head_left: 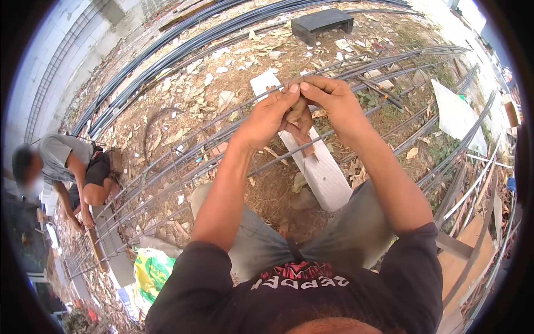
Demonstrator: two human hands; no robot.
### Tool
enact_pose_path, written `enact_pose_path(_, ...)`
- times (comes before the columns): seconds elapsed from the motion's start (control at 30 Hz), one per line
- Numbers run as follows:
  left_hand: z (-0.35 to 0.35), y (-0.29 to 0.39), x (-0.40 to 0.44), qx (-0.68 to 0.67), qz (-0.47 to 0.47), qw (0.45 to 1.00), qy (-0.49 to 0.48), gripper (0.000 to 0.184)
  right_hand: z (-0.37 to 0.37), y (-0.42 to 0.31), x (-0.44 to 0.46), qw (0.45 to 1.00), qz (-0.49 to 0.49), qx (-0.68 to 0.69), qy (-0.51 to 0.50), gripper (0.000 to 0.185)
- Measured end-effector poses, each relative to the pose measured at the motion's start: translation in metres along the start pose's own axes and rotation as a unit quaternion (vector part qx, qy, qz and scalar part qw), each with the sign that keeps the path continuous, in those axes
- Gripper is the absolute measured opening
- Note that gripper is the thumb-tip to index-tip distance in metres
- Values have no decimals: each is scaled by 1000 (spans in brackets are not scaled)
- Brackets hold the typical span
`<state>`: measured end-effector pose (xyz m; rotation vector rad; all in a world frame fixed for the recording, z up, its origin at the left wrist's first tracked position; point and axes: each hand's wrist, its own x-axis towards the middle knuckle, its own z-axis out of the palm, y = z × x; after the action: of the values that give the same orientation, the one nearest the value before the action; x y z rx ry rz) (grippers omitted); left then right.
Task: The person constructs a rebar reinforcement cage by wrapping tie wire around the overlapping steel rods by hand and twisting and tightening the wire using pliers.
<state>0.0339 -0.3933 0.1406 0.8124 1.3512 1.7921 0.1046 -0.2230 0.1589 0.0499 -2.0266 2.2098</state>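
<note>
My left hand (268,118) and my right hand (337,104) meet in front of me, over a long cage of steel rebar (222,133). The fingers of both are closed and pressed together at the tips. Brownish material shows between them, but I cannot make out what it is. Just below, a reddish-brown strip (304,143) lies across a white board (322,181), which slants between my knees under the bars. To the right of my right hand, a dark tool with orange marks (384,93) rests on the rebar.
At the left another person (72,167) crouches, hands low beside a grey block (114,250) near the cage's end. Bundles of rebar (183,42) run behind. A black low stool (322,25) stands at the back. A green-yellow sack (151,273) and planks (470,256) lie near me.
</note>
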Motion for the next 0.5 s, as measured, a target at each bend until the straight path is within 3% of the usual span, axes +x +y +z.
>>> enact_pose_path(0.13, -10, 3, -3, -63, -10, 994, -89, 58, 1, 0, 1, 998, 21, 44, -47, 30)
enact_pose_path(0.23, -14, 4, -6, -102, -43, 988, -104, 60, -1, 0, 2, 995, 35, 45, -83, 32)
enact_pose_path(0.5, -8, 11, -5, 9, -61, 996, -64, 72, 2, 8, 2, 997, -4, 57, -47, 30)
